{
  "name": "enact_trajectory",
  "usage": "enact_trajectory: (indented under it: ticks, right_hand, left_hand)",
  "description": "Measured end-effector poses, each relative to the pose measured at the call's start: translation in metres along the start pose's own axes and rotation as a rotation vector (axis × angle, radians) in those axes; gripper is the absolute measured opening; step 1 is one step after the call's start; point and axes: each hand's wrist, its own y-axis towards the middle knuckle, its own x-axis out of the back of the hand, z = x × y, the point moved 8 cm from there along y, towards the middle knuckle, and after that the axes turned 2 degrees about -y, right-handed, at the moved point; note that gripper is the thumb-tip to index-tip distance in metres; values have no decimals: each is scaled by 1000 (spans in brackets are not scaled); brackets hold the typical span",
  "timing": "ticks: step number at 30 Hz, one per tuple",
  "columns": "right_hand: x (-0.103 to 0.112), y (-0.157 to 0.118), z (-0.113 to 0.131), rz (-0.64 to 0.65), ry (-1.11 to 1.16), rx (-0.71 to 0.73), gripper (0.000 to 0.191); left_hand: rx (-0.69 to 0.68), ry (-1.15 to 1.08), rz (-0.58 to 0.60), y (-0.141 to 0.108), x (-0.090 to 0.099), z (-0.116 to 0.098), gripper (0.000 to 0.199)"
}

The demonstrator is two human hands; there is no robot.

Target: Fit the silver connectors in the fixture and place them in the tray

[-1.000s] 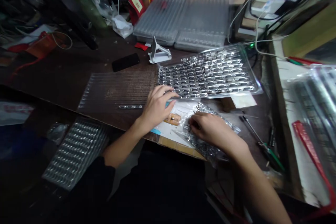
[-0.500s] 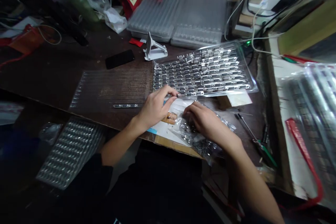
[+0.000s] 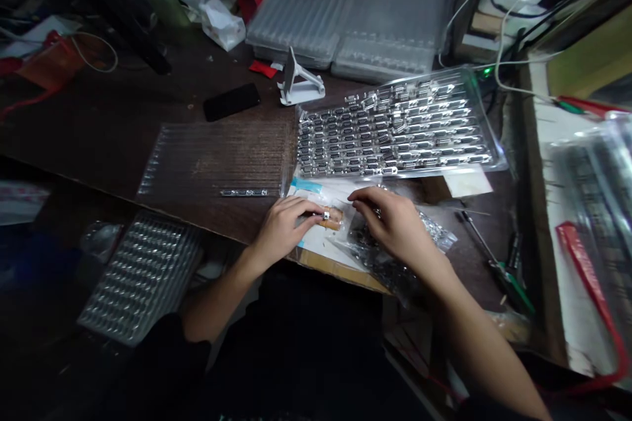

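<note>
My left hand [image 3: 282, 225] pinches a small metal D-sub connector [image 3: 325, 215] between thumb and fingertips, over a tan block [image 3: 332, 222] on white paper. My right hand [image 3: 388, 216] is raised just to the right, thumb and forefinger brought together; whatever sits at the tips is too small to make out. Under it lies a clear plastic bag [image 3: 395, 273] of small dark and shiny parts. Beyond both hands, a clear tray [image 3: 500, 159] holds rows of similar connectors. A ribbed clear tray [image 3: 212, 158] to the left has a short row of connectors [image 3: 244, 193] along its near edge.
A black phone [image 3: 232, 102] and white stand [image 3: 300, 82] lie behind the trays. Stacked clear trays [image 3: 301, 10] stand at the back. A green-handled screwdriver [image 3: 513, 286] rests on the right, near a wooden edge. More filled trays [image 3: 133, 276] sit low at left.
My left hand has come back from the filled tray's near edge to the tan block, with a connector in its fingers. My right hand has lifted out of the bag.
</note>
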Motion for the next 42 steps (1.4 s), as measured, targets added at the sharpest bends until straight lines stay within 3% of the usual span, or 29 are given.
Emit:
enact_trajectory:
  ticks: [5,11,16,22,26,29,32,38,42]
  right_hand:
    - [-7,0,2,6,-15,3,17]
    - [-31,0,2,115,-97,-45,25]
    - [-48,-2,14,183,-119,38,23]
    - [-62,-7,35,255,-404,175,25]
    - [-46,-6,26,261,-340,126,27]
    - [-15,-4,2,182,-392,-12,20]
    - [2,-5,-20,211,-462,-144,8]
    - [-2,-7,-24,282,-457,-193,10]
    - [2,-7,-20,219,-337,-185,8]
  left_hand:
    - [-48,42,-14,-1,0,-8,7]
    - [-25,70,-21,-1,-1,-10,7]
    - [62,85,-210,-8,20,-2,11]
    - [108,247,-47,-18,15,6,12]
    - [106,227,-118,-17,18,3,10]
    - [91,162,-213,-13,21,-5,8]
    - [53,84,-271,-7,20,-15,7]
    - [-1,-2,-153,4,-5,-26,4]
    - [25,39,-93,7,-19,-22,3]
